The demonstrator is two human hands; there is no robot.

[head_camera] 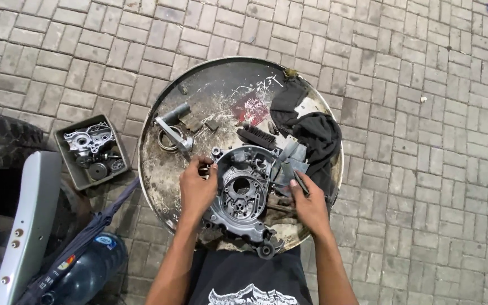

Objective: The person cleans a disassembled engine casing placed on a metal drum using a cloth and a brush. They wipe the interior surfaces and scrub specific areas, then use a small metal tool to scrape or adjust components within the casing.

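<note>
Dim, flat light — soft focus, edges bowed.

A paved floor of grey rectangular bricks fills the frame. At the centre a large round metal tray lies flat on it, its surface scratched and smeared. On the tray rest a grey engine casing in the lower middle, a black brush above it, a dark cloth at the upper right, and a metal ring with a short cylinder at the upper left. To the left of the tray a small rectangular bin of metal parts stands on the bricks. A tyre lies at the left edge, and a blue bottle lies at the lower left.
</note>
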